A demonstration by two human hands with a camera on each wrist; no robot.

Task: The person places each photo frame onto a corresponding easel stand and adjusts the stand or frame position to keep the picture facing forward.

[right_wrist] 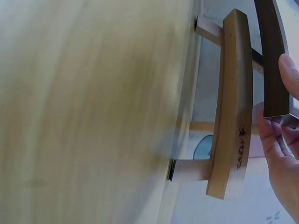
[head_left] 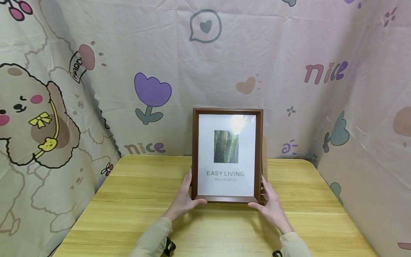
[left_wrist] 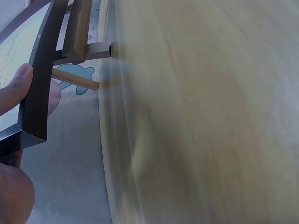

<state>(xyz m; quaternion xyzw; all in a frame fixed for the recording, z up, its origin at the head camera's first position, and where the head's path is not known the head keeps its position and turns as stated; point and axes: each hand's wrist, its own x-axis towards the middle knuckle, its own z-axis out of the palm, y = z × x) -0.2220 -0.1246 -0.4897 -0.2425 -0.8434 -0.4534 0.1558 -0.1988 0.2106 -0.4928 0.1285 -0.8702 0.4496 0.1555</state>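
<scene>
A brown picture frame with a white sheet reading "EASY LIVING" is held nearly upright between both hands. My left hand grips its lower left corner, thumb on the front and fingers behind. At the lower right corner my right hand holds it the same way. Behind the frame stands a small wooden easel, mostly hidden in the head view. Both wrist views show the frame's lower edge raised off the table, in front of the easel's ledge. Whether frame and easel touch, I cannot tell.
The easel's legs stand on a light wood-grain table. A printed cloth hangs behind the table and along both sides.
</scene>
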